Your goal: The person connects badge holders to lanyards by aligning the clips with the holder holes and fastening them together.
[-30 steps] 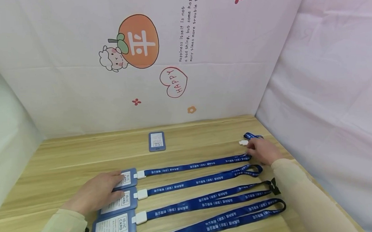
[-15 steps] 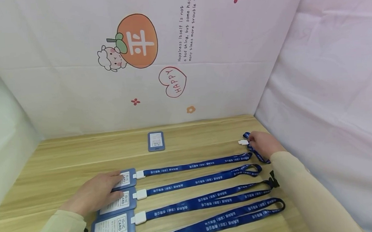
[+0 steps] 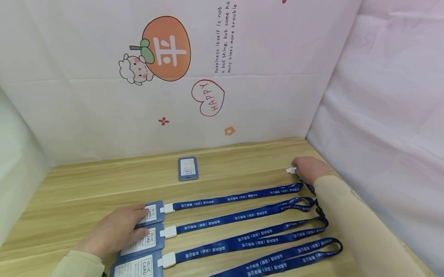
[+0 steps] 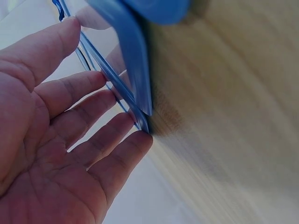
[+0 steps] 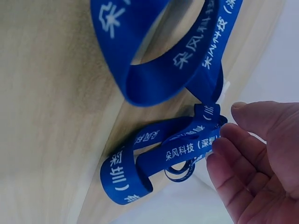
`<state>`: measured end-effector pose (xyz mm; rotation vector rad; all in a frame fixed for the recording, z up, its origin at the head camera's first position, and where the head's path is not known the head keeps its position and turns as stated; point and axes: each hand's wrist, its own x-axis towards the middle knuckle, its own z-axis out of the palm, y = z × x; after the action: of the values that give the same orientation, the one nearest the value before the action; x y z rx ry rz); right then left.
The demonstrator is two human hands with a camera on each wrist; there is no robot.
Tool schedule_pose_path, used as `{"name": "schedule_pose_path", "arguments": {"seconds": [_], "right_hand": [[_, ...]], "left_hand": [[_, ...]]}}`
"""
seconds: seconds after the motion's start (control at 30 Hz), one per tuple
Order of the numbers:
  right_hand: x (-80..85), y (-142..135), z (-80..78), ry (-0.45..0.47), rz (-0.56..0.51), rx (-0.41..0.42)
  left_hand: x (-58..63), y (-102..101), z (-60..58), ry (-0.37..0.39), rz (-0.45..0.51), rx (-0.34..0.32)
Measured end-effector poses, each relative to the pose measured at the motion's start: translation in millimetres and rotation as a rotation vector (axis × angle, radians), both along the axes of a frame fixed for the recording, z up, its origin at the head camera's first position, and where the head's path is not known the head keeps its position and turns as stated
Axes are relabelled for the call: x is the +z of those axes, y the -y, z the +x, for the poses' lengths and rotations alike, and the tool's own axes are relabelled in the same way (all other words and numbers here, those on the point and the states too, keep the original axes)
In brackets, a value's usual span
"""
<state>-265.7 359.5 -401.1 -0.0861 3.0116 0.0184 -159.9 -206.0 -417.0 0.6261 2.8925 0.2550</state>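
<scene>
My left hand (image 3: 117, 229) rests on blue ID card holders (image 3: 136, 273), overlapping in a column at the front left. In the left wrist view, its fingers (image 4: 96, 109) are spread and relaxed, fingertips touching the holders' edges (image 4: 135, 60). My right hand (image 3: 311, 169) is at the far right of the table, over a loose blue lanyard (image 3: 308, 187) with a white clip (image 3: 291, 170). In the right wrist view, thumb and fingers (image 5: 233, 182) are apart, tips right at the edge of the folded lanyard (image 5: 187, 148). My hand hides part of this lanyard in the head view.
Several blue lanyards (image 3: 237, 197) with white lettering lie in rows, joined by white clips (image 3: 170, 232) to the holders. A single card holder (image 3: 188, 169) lies apart near the back edge. White cloth (image 3: 261, 102) encloses the wooden table (image 3: 95, 184) at back and sides.
My right hand has moved slightly back from beside the loose lanyard and now covers its upper part, while the lanyard's loop shows below it. The left hand stays on the holders.
</scene>
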Motion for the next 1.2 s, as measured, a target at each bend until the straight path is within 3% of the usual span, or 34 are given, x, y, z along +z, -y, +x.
{"name": "schedule_pose_path", "arguments": {"seconds": [0.53, 1.2], "right_hand": [[-14.6, -3.1, 1.0, 0.018, 0.09, 0.039], [-21.7, -5.0, -11.7, 0.061, -0.011, 0.002]], "left_hand": [[0.0, -2.9, -2.5, -0.026, 0.005, -0.036], [-1.8, -0.9, -1.4, -0.001, -0.011, -0.001]]}}
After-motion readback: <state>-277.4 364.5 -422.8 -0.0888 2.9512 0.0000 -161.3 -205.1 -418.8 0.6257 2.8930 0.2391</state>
